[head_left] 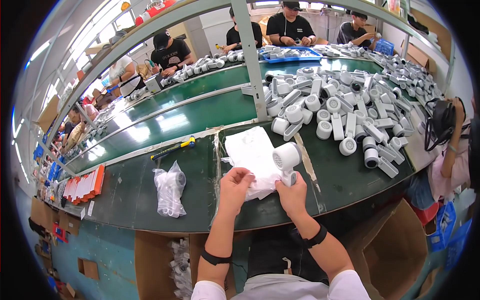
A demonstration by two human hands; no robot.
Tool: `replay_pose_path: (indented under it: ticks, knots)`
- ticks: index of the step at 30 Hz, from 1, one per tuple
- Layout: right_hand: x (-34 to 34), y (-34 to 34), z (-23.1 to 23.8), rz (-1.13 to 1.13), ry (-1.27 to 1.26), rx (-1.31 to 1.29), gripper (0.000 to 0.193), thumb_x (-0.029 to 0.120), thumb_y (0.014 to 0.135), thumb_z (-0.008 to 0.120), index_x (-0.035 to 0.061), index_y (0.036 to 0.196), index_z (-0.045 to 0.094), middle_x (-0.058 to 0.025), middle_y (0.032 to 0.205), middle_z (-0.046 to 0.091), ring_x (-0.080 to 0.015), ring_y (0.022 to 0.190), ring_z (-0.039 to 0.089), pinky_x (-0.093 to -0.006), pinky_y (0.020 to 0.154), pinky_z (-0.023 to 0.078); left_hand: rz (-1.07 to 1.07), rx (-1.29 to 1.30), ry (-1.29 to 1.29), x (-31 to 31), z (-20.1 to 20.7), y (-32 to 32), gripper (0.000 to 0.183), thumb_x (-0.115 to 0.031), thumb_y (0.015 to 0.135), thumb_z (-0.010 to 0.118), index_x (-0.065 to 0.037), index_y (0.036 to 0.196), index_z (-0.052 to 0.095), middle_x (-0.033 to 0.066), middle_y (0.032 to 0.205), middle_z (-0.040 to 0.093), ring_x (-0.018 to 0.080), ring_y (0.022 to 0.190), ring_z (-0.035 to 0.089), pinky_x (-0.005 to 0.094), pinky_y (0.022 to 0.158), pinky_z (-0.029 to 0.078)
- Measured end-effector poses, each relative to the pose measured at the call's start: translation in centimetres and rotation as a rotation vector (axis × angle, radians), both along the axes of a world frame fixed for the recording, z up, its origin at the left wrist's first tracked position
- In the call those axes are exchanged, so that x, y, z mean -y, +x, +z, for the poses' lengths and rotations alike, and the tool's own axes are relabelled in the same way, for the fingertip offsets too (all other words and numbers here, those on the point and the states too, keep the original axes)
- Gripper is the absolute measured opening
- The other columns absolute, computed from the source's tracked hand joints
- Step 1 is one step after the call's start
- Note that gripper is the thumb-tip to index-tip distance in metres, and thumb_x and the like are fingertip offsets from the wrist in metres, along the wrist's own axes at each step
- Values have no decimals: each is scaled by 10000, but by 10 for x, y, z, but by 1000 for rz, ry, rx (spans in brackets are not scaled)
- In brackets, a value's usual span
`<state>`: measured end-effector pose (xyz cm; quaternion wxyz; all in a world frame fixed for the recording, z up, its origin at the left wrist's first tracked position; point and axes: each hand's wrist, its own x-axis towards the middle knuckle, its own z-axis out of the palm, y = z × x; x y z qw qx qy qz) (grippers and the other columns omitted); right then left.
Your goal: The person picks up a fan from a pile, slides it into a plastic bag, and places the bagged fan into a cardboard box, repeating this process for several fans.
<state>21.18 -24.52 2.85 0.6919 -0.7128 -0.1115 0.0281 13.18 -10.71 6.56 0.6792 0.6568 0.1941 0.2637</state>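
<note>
In my right hand (292,195) is a white handheld fan (286,157), gripped by its short handle with the round grille tilted up and to the left. My left hand (234,188) has thumb and forefinger pinched at the near left edge of a stack of thin white plastic bags (249,147). The stack lies on the dark green bench, partly behind the fan and both hands. To the left, a fan in a clear plastic bag (170,194) rests on the bench. Beyond it lies a yellow and dark blue hand tool (173,148).
A large heap of white fans (345,107) covers the right of the bench. Orange and white flat packs (85,187) stand at the left. Below are a carton of bagged fans (181,267) and an open carton (392,250). A metal post (251,60) rises ahead; co-workers sit beyond.
</note>
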Motion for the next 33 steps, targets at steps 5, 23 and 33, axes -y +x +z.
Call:
replay_pose_path:
  ticks: [5,23,33]
  knots:
    - [11,0,3,-23,-194,29,260,105,775,703,-22,984,613,-109,831,657,-204,768,629,-342,736,498,82,107,-262,-1,1,4,86,-20,919,611,-8,1002,593,45,851,642,106,737,616,234,662,495]
    - [98,-16,59,833,-325,-214,801,166,891,652,54,1506,151,-70,790,644,-130,599,612,-275,557,502,-62,-182,343,14,22,11,176,-134,836,727,7,940,715,4,711,648,42,614,534,216,556,422]
    - [45,2,47,858,-518,-119,722,188,914,616,181,1534,246,-60,768,618,-115,563,582,-271,513,494,-158,-159,608,-21,20,-8,195,-192,847,711,-30,954,730,94,867,686,181,802,644,312,697,519]
